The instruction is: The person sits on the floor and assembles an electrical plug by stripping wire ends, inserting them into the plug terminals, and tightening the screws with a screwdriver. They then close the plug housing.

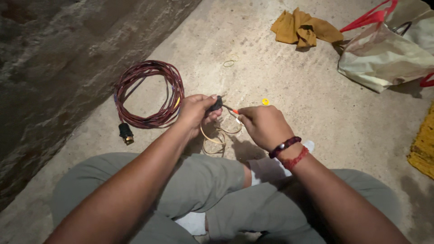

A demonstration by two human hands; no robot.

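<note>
The person is sitting on the concrete floor [316,104]. The left hand [195,110] is pinching a small black plug [215,105] just above it; the right hand [262,124] is gripping a thin orange-tipped tool [232,110] against it. The plug seems light and rigid, best held by its body. A red cable coil [149,94] is lying beside them.

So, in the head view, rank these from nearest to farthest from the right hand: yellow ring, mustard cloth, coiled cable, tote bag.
From the right hand:
1. Yellow ring, on the floor just beyond the hand.
2. Coiled cable, on the left by the wall.
3. Mustard cloth and tote bag, far right; too close to call.
</note>
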